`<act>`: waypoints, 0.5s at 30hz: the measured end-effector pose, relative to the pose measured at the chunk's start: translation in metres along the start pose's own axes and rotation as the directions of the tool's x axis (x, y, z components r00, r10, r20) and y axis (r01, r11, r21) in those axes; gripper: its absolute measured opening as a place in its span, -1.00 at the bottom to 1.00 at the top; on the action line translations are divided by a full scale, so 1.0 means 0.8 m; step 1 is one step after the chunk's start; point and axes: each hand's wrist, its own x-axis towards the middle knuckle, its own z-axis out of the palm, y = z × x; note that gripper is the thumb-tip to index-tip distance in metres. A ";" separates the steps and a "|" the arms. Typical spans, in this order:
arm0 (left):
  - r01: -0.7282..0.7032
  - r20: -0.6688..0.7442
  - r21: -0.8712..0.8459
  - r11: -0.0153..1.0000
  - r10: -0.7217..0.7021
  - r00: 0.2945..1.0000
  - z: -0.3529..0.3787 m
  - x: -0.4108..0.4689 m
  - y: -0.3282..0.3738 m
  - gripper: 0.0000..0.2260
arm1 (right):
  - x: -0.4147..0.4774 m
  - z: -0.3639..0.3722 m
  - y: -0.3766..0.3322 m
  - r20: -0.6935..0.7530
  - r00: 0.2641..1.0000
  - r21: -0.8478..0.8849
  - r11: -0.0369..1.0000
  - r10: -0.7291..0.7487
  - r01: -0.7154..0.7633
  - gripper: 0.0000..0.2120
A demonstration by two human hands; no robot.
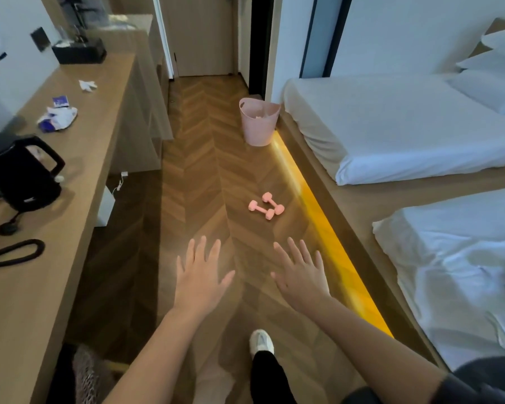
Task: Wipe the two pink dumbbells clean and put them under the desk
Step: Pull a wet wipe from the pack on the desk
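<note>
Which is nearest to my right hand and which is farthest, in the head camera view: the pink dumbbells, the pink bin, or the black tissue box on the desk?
From the right hand, nearest first:
1. Pink dumbbells, on the floor just ahead, beside the lit bed base.
2. Pink bin, farther up the floor, at the bed's corner.
3. Black tissue box, far left, at the desk's far end.

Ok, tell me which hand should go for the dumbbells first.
Right, probably. The right hand is open and empty, and the dumbbells lie on the floor ahead on its side, near the bed. The left hand, also empty, sits toward the desk.
</note>
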 end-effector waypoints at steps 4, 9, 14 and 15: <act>0.005 0.007 0.022 1.000 -0.005 1.000 -0.001 0.095 0.006 -0.31 | 0.107 -0.013 0.018 0.003 0.998 -0.015 0.998 -0.064 0.065 -0.36; 0.043 0.020 0.070 0.997 -0.044 0.999 -0.017 0.181 0.000 -0.29 | 0.203 -0.037 0.041 -0.016 0.993 0.027 0.993 -0.113 0.113 -0.36; 0.138 -0.051 -0.009 0.990 -0.138 0.989 -0.041 0.271 -0.021 -0.26 | 0.317 -0.073 0.039 -0.039 0.980 -0.025 0.980 -0.196 0.195 -0.34; 0.159 -0.040 -0.035 0.987 -0.160 0.986 -0.042 0.281 -0.028 -0.25 | 0.333 -0.076 0.034 -0.064 0.974 -0.017 0.976 -0.216 0.215 -0.35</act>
